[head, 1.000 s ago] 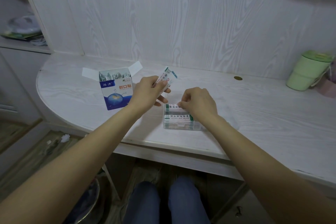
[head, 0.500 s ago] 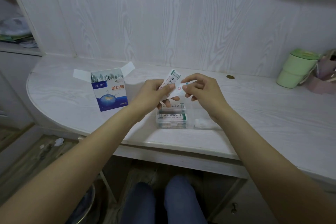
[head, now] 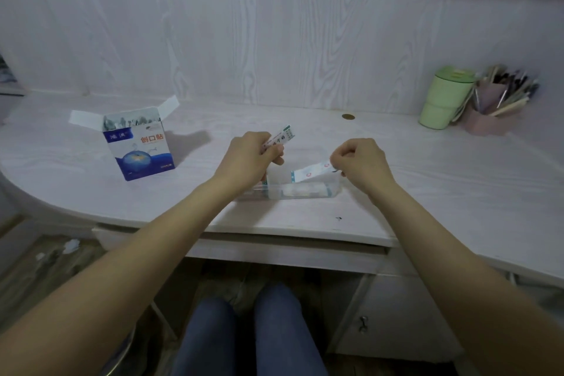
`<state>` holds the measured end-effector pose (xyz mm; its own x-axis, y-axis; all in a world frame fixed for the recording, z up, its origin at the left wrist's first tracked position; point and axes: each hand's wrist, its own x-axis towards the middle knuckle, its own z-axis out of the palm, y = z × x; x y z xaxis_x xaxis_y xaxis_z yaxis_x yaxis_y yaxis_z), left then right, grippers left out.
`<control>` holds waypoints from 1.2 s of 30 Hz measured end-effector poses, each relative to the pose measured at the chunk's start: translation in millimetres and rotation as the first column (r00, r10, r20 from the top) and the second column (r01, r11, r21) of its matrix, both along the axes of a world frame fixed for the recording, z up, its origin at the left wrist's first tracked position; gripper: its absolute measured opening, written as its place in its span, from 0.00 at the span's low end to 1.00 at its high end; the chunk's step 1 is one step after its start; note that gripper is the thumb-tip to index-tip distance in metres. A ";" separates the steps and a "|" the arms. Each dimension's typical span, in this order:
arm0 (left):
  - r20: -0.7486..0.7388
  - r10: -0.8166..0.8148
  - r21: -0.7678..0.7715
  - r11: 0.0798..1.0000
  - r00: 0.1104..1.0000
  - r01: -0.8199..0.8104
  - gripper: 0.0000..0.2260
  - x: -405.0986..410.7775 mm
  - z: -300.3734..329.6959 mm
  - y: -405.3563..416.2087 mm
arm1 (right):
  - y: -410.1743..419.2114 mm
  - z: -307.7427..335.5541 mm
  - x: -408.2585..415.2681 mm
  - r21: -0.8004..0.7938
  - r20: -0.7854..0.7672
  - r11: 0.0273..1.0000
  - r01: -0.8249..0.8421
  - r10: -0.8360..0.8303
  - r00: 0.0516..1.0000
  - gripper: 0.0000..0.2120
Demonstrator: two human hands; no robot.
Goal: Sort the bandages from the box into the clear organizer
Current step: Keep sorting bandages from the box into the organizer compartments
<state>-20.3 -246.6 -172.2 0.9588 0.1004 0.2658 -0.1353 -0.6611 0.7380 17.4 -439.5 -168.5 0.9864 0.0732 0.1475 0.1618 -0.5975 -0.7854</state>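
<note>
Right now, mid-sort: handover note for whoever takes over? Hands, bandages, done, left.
Left hand: grips a small stack of wrapped bandages, raised above the clear organizer.
Right hand: pinches one end of a single bandage, its other end angled down into the organizer.
Bandage box: upright on the desk, left of the hands, flaps open, more bandages inside.
Done: some bandages already lie in the organizer.
Left: place this one, the left-hand stack, then empty the box.
</note>
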 end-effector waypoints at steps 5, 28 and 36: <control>-0.054 -0.017 0.081 0.996 0.998 0.021 0.08 -2.9 -0.8 -0.9 | 9.3 -6.7 0.7 -0.236 0.036 0.971 -0.050 0.061 0.998 0.06; -0.269 -0.012 0.403 0.907 0.963 0.124 0.09 16.2 0.7 -23.4 | 24.7 3.0 9.4 -0.739 0.024 0.652 -0.168 0.275 0.961 0.02; -0.272 -0.027 0.379 0.916 0.962 0.133 0.09 16.5 0.5 -22.6 | 25.5 9.1 10.8 -0.835 0.007 0.528 -0.154 0.291 0.957 0.12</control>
<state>-3.8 -269.2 -171.8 0.9991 -0.0407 0.0119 -0.0418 -0.8976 0.4389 28.2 -414.0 -159.4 0.8960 0.4433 0.0269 0.4407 -0.8950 0.0684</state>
